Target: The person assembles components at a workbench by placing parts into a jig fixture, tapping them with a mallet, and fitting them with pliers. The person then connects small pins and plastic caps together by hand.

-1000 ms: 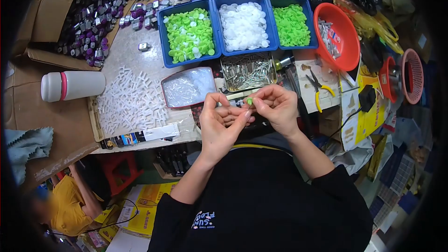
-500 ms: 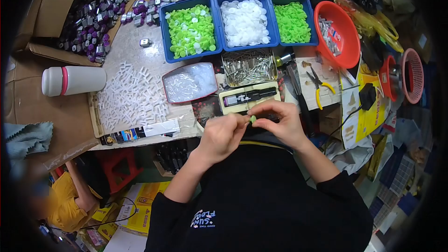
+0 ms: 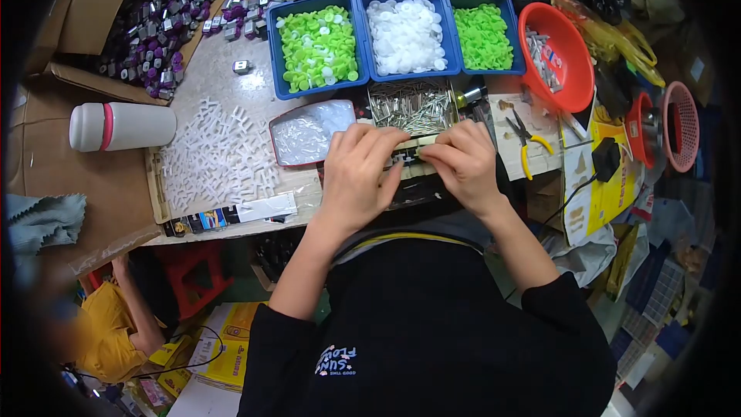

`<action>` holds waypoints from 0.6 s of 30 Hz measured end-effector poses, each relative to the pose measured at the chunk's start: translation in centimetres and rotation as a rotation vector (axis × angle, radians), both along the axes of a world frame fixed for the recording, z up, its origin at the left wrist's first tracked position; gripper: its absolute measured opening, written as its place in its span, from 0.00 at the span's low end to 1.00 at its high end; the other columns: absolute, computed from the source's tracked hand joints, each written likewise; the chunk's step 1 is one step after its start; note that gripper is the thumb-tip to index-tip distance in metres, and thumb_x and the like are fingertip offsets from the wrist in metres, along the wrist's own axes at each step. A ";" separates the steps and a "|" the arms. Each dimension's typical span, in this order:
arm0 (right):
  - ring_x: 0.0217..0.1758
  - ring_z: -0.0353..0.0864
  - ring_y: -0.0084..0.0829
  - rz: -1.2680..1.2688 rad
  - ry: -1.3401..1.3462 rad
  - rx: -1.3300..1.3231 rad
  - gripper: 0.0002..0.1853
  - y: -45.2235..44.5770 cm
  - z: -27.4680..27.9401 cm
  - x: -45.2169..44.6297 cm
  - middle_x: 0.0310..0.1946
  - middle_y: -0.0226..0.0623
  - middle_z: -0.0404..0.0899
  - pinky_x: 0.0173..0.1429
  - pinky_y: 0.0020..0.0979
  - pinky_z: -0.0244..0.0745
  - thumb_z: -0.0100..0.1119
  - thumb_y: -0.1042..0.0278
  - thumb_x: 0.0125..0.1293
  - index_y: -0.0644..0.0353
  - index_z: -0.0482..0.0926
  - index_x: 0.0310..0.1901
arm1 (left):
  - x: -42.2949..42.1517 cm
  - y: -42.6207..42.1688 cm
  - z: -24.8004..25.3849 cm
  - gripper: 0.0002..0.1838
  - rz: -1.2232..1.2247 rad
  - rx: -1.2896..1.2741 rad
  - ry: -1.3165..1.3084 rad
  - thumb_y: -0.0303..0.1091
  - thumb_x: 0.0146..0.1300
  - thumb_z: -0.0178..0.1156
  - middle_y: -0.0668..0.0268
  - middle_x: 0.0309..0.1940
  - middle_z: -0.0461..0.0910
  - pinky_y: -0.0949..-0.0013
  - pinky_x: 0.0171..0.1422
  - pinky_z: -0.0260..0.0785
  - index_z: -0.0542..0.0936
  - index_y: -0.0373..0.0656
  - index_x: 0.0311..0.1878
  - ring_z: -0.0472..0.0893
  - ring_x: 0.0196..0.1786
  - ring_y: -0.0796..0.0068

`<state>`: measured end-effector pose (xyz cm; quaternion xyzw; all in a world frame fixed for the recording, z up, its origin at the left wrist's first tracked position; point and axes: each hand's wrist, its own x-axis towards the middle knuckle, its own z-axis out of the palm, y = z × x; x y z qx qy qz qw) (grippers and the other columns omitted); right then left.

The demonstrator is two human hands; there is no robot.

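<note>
A cream tray [image 3: 419,170] with a black plastic part [image 3: 402,157] in it lies at the table's front edge, mostly covered by my hands. My left hand [image 3: 357,174] curls over the tray's left end, fingers along the far side and thumb on the near side. At the tray's right part, my right hand [image 3: 465,161] pinches a small green plastic piece [image 3: 420,152] against the black part. Its fingertips hide most of that piece. Just behind the tray stands a box of metal pins [image 3: 417,110], and a red-rimmed tray of clear bagged pieces [image 3: 309,135] is to the left.
Blue bins hold green and white discs [image 3: 405,35] and green pieces [image 3: 482,37]. White plastic pieces [image 3: 216,158] spread left, beside a white bottle [image 3: 127,127]. Yellow-handled pliers [image 3: 529,143] and a red bowl [image 3: 575,62] are right. Another person's yellow shirt [image 3: 112,332] shows lower left.
Both hands have moved forward from the table's front edge onto the cream tray. The green piece, earlier held up between both hands, is now down at the black part.
</note>
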<state>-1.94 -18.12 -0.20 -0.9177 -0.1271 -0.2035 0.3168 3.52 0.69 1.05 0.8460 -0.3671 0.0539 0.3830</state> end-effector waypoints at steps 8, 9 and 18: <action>0.35 0.72 0.33 0.081 0.049 -0.132 0.07 0.2 0.3 0.4 0.27 0.29 0.74 0.40 0.35 0.63 0.67 0.74 0.46 0.57 0.81 0.29 | -0.6 -1.1 -1.4 0.17 -0.005 0.032 0.075 0.29 0.45 0.67 0.64 0.39 0.74 0.61 0.45 0.61 0.79 0.42 0.41 0.72 0.44 0.62; 0.35 0.72 0.34 0.092 0.070 -0.118 0.07 0.1 0.3 0.4 0.27 0.29 0.74 0.40 0.35 0.64 0.67 0.74 0.46 0.57 0.81 0.29 | -0.6 -1.2 -1.5 0.15 -0.005 0.037 0.081 0.29 0.45 0.67 0.64 0.39 0.74 0.61 0.45 0.61 0.80 0.42 0.40 0.72 0.44 0.62; 0.38 0.75 0.36 -0.035 0.107 0.148 0.09 -0.6 1.0 0.1 0.28 0.32 0.77 0.44 0.34 0.67 0.72 0.71 0.47 0.59 0.80 0.27 | -1.3 -1.4 -1.7 0.13 -0.037 0.060 -0.037 0.28 0.50 0.67 0.66 0.37 0.76 0.62 0.45 0.61 0.82 0.42 0.41 0.74 0.45 0.65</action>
